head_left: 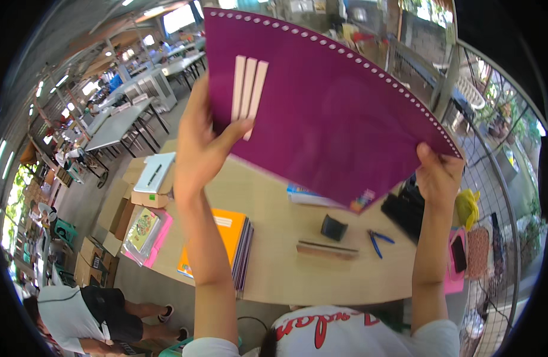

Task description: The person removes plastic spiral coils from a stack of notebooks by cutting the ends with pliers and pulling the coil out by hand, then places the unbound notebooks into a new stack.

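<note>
Both my hands hold up a purple notebook cover with a row of punched holes along its far edge. It carries three white label strips near its left side and a small coloured print at its near right corner. My left hand grips the left edge, thumb on top by the strips, the other fingers hidden behind. My right hand pinches the right corner beside the last holes. Below on the table lie a stack of orange and purple notebooks, blue-handled pliers, a wooden bar and a small black block.
The wooden table also bears a blue-covered stack partly hidden by the cover, a black cloth-like item and a phone on pink. Cardboard boxes stand at the left. A person is at lower left; a metal mesh railing runs along the right.
</note>
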`<action>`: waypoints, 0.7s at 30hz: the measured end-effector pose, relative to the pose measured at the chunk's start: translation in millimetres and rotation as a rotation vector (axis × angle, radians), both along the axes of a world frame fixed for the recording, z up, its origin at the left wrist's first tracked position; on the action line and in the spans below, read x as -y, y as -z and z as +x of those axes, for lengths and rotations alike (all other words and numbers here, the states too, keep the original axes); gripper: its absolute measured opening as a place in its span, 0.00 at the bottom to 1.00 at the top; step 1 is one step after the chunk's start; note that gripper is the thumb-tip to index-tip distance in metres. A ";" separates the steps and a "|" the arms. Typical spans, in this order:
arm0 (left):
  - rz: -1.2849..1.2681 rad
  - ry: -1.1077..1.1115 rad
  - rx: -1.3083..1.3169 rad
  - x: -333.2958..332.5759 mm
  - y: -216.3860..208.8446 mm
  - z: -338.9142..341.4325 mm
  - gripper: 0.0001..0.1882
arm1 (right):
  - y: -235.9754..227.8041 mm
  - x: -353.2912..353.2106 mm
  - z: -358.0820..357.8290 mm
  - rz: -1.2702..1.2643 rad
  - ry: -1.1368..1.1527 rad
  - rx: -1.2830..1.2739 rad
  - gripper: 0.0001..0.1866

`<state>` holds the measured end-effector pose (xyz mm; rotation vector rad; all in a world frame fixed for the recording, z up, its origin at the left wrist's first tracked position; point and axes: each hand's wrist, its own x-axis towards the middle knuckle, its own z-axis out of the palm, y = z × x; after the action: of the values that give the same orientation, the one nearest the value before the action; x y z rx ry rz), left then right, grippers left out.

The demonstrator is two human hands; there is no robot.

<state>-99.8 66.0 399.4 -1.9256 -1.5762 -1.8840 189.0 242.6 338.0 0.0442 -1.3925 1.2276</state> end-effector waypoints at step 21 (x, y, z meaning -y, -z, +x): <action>-0.415 -0.192 0.827 54.3 414.1 -25.3 0.21 | 215.1 47.4 -60.2 0.142 -0.095 0.719 0.15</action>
<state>-125.1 11.7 -14.7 -1.0032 -2.3969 -2.5868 128.8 195.2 122.9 -0.2597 -2.1173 1.2780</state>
